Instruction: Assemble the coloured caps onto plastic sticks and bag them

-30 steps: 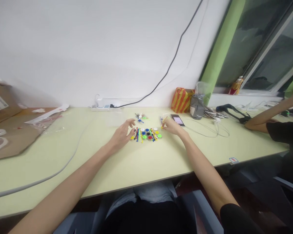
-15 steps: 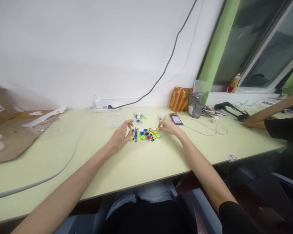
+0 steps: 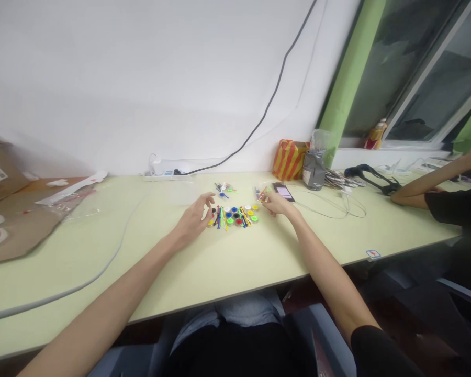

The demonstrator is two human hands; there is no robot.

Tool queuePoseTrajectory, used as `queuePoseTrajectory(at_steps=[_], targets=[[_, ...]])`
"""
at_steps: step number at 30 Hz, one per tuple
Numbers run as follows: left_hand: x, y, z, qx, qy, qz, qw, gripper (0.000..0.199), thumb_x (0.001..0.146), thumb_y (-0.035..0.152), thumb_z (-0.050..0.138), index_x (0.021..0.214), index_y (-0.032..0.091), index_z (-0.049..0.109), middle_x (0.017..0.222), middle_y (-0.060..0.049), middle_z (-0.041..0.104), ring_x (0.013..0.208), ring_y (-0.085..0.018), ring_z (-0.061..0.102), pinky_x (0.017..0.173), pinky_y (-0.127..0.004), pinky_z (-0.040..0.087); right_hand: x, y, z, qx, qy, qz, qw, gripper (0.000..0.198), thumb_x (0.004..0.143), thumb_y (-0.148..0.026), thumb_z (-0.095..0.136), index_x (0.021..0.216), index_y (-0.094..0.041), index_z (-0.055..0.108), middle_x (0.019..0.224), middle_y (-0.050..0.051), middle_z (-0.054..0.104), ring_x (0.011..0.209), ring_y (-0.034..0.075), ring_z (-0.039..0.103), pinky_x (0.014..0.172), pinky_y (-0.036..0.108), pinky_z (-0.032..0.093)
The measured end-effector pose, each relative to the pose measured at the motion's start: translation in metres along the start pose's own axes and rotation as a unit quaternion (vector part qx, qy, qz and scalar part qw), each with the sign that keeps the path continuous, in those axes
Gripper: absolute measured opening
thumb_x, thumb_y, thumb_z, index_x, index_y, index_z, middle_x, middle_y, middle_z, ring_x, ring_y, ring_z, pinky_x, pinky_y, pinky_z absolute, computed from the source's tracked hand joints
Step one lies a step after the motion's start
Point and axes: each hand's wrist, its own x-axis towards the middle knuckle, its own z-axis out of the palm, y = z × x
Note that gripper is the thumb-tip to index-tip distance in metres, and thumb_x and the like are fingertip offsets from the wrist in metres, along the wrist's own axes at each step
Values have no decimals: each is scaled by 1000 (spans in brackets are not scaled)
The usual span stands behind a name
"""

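A block of small coloured pieces (image 3: pixel 234 215) lies on the table, with round discs in yellow, green, red, blue, black and white between upright rows of thin coloured sticks. At its left end rests my left hand (image 3: pixel 194 213), fingers curved and apart, the thumb close to or touching the edge. My right hand (image 3: pixel 275 203) is past the right end, fingertips pinched together at a small heap of coloured bits (image 3: pixel 259 193). What lies between those fingertips is too small to make out. Behind the block is another small pile of blue, green and dark pieces (image 3: pixel 223 189).
A phone (image 3: pixel 284 192) lies beyond my right hand, near a striped bag (image 3: pixel 290 159) and a grey pouch (image 3: pixel 314 170). A power strip (image 3: pixel 165 177) sits against the wall. Cardboard (image 3: pixel 35 220) is at left. Another person's arm (image 3: pixel 435 183) rests at right.
My right hand has shifted slightly right, away from the block's end, and the discs there show more fully. My left hand has stayed in place.
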Motion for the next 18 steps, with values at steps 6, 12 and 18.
queuePoseTrajectory(at_steps=[6,12,18], targets=[[0,-2,1,-3,2,4,1000,43,97,21,42,139,26,34,114,-5,58,101,-16,58,90,-33,47,3,2,-8,-76,5,9,997,24,80,-14,59,101,-13,71,78,8,72,66,17,65,64,23,46],[0,-4,2,-1,0,8,1000,44,96,20,42,139,26,34,114,-5,58,101,-16,58,90,-33,47,0,6,-14,-74,-48,1,996,10,76,-13,63,81,-13,72,68,5,70,61,15,63,55,20,42],[0,-3,2,2,-4,7,1000,44,96,19,42,139,26,35,114,-5,58,102,-17,58,91,-34,47,-3,2,-11,-21,-103,-8,994,9,76,-10,63,68,-13,66,66,6,71,57,13,63,52,19,43]])
